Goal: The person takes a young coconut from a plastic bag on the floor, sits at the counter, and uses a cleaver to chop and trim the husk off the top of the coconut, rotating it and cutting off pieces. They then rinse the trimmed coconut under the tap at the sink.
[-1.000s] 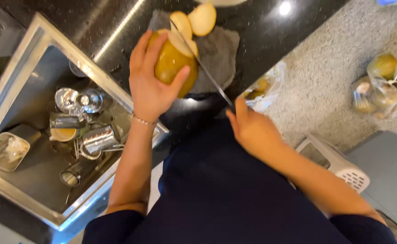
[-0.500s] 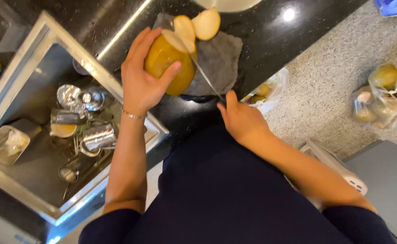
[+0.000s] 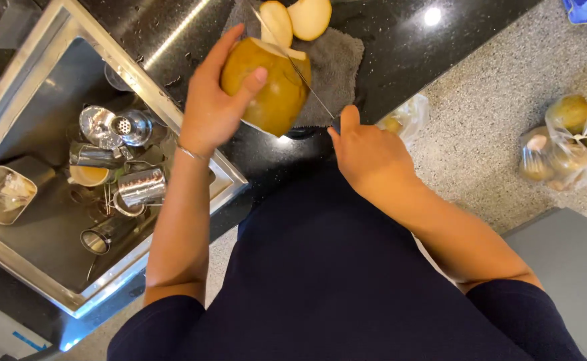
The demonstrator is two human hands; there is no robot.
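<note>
Fingers: my left hand (image 3: 210,110) clasps the coconut (image 3: 270,87); my right hand (image 3: 367,157) grips the knife (image 3: 293,67).
Worktop (image 3: 400,60): grey cloth (image 3: 337,60) under the coconut.

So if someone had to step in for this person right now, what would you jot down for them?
Left hand: grips the coconut, held above the grey cloth on the black counter.
Right hand: holds the knife, blade set against the coconut's top.
Done: part of the husk is pared to a pale face; two cut slices lie on the cloth.
Left: most of the husk is still on, and the coconut is not opened.
Sink to the left holds steel cups.
</note>
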